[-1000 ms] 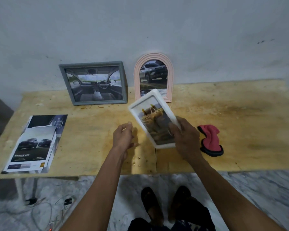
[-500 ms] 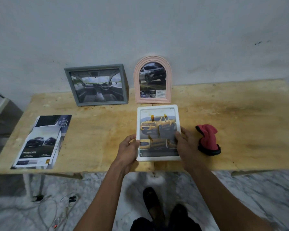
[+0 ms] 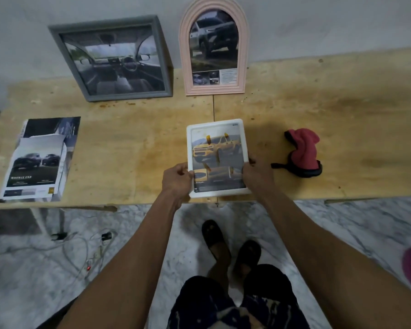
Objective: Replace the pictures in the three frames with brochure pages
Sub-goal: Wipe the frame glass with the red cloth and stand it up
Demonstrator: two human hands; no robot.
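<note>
Spanning the view from 9 to 3 o'clock, the wooden table (image 3: 128, 148) stands against a pale wall, stained and worn on top. At 11 o'clock the grey frame (image 3: 109, 59) leans on the wall, showing a car interior. Just beside it at 12 o'clock the pink arched frame (image 3: 214, 47) also leans upright, holding a picture of a dark SUV with small print below. At 9 o'clock the brochure (image 3: 39, 160) lies flat near the table's left end, a loose page with two dark cars on top. At the centre, near the front edge, the white frame (image 3: 217, 157) shows a yellow truck page; whether it rests on the table or is lifted cannot be told. The left hand (image 3: 177, 179) grips its lower left edge, thumb over the front rim. The right hand (image 3: 258, 175) grips the lower right edge, fingers curled round the side. At 3 o'clock, apart from the frame, lies a red cloth (image 3: 303, 151) with a dark trim.
</note>
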